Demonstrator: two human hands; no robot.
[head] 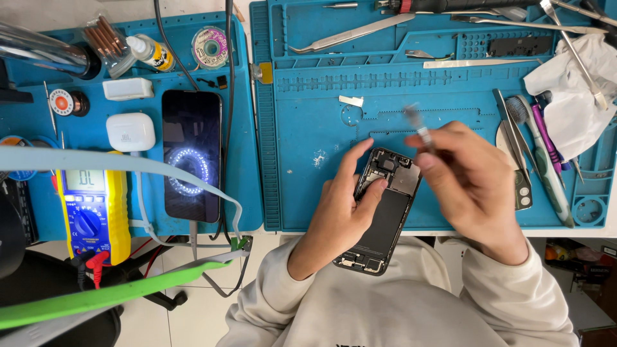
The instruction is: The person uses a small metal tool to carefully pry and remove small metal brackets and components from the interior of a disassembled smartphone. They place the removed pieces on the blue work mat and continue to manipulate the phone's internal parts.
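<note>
An opened phone, its back removed and its dark battery and metal shields exposed, is held at the front edge of the bench, partly over the edge above the person's lap. It is gripped by the left hand: the thumb is pressed on the upper part of the inner board, and the fingers are wrapped round the phone's left side. The right hand is held just above and to the right of the phone's top end, its fingers closed narrowly on a thin metal tool, which is blurred; its exact kind cannot be told. The tool's tip is pointed away, toward the middle of the blue work mat on which the phone's top end rests.

On the right side of this mat, a brush, tweezers and a purple-handled tool are laid beside a crumpled white cloth. Along the mat's back edge, long curved tweezers and further metal tools are seen.

On a second blue mat at the left, a whole phone is laid face up with a glowing ring on its screen. Just to its left a small white case is placed, and at the front left corner a yellow multimeter with red leads is found.
</note>
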